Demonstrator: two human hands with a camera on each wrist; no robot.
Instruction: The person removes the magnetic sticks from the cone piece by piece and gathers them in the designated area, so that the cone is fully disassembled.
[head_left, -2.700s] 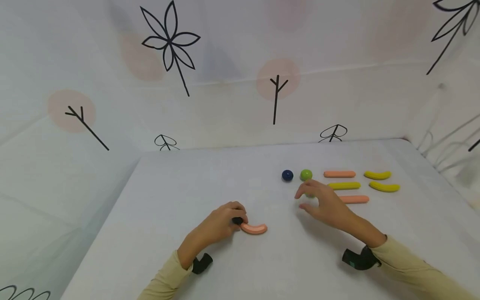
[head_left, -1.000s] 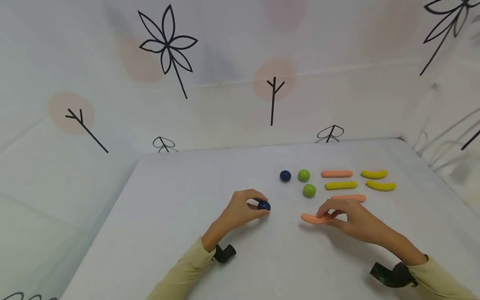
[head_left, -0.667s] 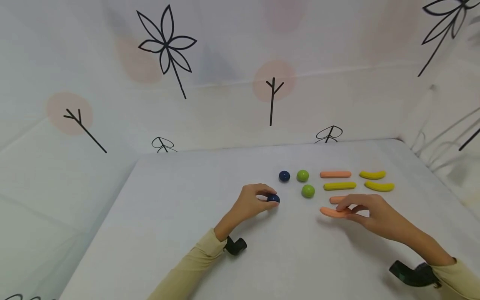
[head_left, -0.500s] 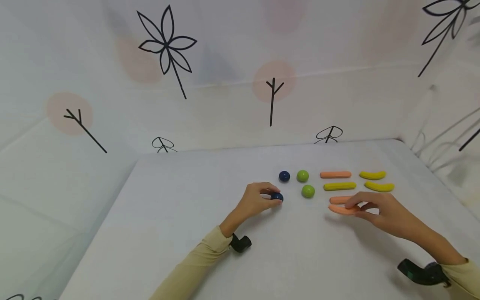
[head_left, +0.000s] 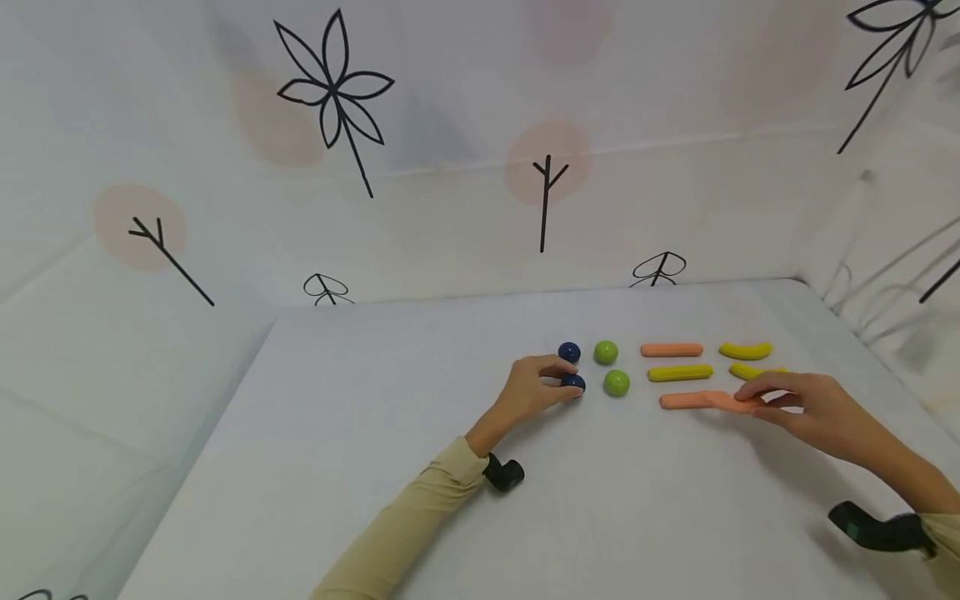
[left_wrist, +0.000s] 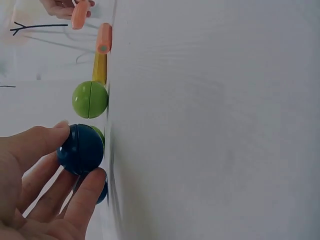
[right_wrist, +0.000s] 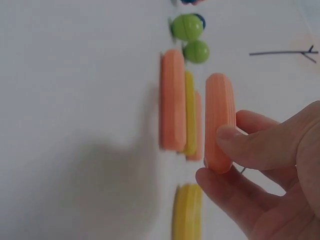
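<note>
My left hand (head_left: 528,390) pinches a dark blue ball (left_wrist: 82,150) between thumb and fingertips, low over the white table. Just behind it lies a second dark blue ball (head_left: 569,352), and two green balls (head_left: 617,382) sit to its right. My right hand (head_left: 817,408) holds a curved salmon-pink piece (right_wrist: 219,120) by one end, raised off the surface. In the head view this piece overlaps the right end of a straight salmon-pink stick (head_left: 681,401). One of two curved yellow pieces (head_left: 745,351) is partly covered by the right hand's fingers.
Behind the near pink stick lie a straight yellow stick (head_left: 679,373) and another pink stick (head_left: 671,349). A pale cloth with black plant drawings (head_left: 435,225) hangs behind the table (head_left: 360,467). Dark devices (head_left: 881,529) are strapped at both wrists.
The left hand took up the blue ball and carried it right and back beside the other balls. The right hand picked up the curved pink piece and moved it right, toward the sticks.
</note>
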